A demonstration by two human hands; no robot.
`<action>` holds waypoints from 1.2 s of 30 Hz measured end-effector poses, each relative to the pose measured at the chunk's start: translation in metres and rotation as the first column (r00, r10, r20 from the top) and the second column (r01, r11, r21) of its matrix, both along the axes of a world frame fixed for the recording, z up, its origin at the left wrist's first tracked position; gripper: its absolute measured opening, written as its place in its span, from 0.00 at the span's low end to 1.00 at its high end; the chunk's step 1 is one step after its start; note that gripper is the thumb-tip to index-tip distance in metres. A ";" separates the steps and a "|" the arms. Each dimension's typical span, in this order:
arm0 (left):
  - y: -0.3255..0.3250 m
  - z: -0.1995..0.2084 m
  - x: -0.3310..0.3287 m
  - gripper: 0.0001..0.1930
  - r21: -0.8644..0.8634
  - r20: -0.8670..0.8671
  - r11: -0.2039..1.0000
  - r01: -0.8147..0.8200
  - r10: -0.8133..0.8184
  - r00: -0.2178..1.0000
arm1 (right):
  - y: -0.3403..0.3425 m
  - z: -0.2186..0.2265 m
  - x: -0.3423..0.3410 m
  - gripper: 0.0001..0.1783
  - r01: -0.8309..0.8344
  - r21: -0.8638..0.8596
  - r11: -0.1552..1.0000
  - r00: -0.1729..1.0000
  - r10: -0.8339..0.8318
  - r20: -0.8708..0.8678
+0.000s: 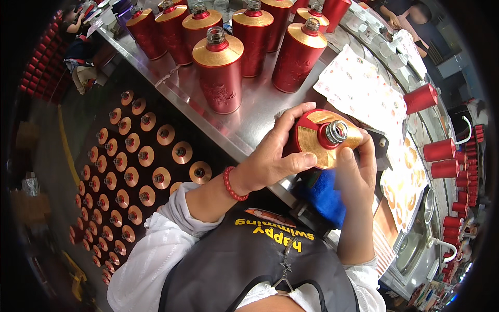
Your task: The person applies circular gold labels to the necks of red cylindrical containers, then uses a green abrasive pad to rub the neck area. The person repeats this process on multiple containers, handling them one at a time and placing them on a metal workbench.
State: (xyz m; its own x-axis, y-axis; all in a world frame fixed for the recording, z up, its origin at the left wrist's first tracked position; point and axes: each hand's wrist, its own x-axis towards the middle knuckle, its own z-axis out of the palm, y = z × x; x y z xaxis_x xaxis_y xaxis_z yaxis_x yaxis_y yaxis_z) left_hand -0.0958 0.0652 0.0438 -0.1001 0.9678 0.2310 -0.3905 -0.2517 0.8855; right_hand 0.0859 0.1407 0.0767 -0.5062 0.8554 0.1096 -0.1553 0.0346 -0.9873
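A red bottle [318,141] with a clear glass neck is between my two hands, its mouth tilted up towards me. My left hand [275,158] is closed round its near left side, thumb on the shoulder; a red bead bracelet circles that wrist. Gold foil covers much of the shoulder, with a wedge of red showing at the upper left. With thumb and fingers, my right hand [359,174] pinches the foil's right edge [353,136] against the bottle. The bottle's lower body is hidden. A blue cloth [326,195] lies beneath the bottle.
Several gold-shouldered red bottles [218,78] stand on the metal table [249,122]. White patterned sheets [358,86] and a sheet with gold shapes [408,182] lie to the right. Beyond, red bottles [439,150] line a curved conveyor. Many bottles [132,174] stand low at left. Other people [403,18] are farther off.
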 end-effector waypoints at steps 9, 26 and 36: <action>0.004 0.003 -0.002 0.43 0.010 0.063 0.999 0.039 -0.040 0.997 | 0.011 -0.012 -0.002 0.18 0.022 -0.080 0.997 0.995 -0.030 -0.098; 0.015 0.005 -0.004 0.40 0.002 0.089 0.999 0.049 -0.049 0.995 | 0.012 -0.009 0.001 0.23 -0.087 -0.007 0.996 0.991 0.086 -0.107; 0.018 0.002 -0.003 0.40 0.008 0.050 0.999 0.042 -0.042 0.998 | 0.007 -0.004 -0.003 0.23 -0.058 -0.043 0.997 0.993 0.053 -0.101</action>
